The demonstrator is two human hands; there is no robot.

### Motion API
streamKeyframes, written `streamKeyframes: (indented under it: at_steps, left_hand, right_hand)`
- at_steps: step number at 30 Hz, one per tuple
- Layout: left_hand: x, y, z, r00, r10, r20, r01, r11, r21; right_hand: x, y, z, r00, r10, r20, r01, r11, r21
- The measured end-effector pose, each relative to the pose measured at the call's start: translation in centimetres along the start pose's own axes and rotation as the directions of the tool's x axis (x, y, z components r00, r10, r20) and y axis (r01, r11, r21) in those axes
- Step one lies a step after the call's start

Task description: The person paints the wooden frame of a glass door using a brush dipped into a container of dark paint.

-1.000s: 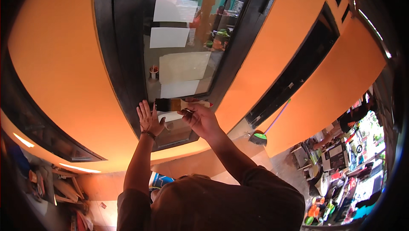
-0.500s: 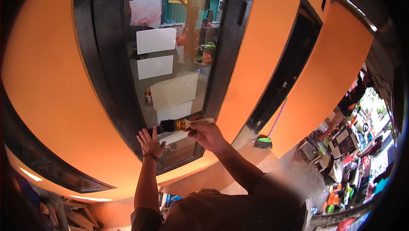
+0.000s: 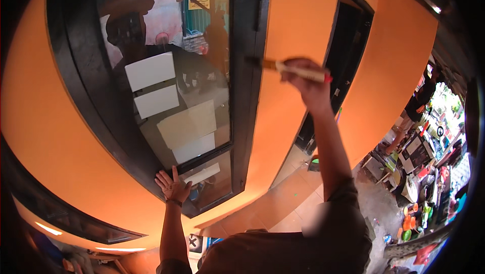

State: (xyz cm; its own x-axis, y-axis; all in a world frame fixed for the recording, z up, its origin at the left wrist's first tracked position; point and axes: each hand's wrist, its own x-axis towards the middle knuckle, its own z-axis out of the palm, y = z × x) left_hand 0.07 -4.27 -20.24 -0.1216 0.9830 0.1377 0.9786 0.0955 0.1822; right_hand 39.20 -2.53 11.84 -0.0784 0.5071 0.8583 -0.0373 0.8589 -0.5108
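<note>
Head view: a black window frame (image 3: 246, 72) rises in the orange wall (image 3: 45, 122), left hand (image 3: 173, 187) splayed flat on its lower corner, right hand (image 3: 309, 84) closed around a paintbrush (image 3: 298, 72) lying roughly crosswise, bristles seemingly touching the frame's right post.

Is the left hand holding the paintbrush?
No, the left hand lies flat and empty on the black window frame; the right hand holds the paintbrush.

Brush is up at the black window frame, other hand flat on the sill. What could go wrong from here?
1. The brush in the right hand works beside the orange wall: dark smears may land there.
2. The window glass borders the frame and could get streaked.
3. The left hand presses the frame's lower edge, possibly into wet paint.
</note>
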Motion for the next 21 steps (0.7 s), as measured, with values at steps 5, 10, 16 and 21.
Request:
streamKeyframes:
  at_steps: [5,10,16,21]
  left_hand:
    - [-0.2,0.1,-0.1,0.998,-0.062,-0.012,0.062,0.996,0.063]
    - [-0.7,0.4,-0.6,0.995,-0.096,0.019,0.094,0.994,0.055]
    - [-1.0,0.5,0.0,0.995,-0.077,-0.068,0.082,0.993,0.086]
    - [-0.8,-0.3,1.4,0.988,-0.052,-0.142,0.066,0.994,0.092]
  right_hand:
    - [11.0,-2.9,-1.6,0.963,-0.256,0.088,0.268,0.945,-0.188]
    - [16.4,-3.8,-0.8,0.916,-0.373,0.147,0.397,0.792,-0.464]
    - [18.0,-4.1,-0.5,0.883,-0.437,0.171,0.462,0.744,-0.483]
    - [15.4,-0.8,-0.9,0.811,-0.496,0.311,0.577,0.586,-0.569]
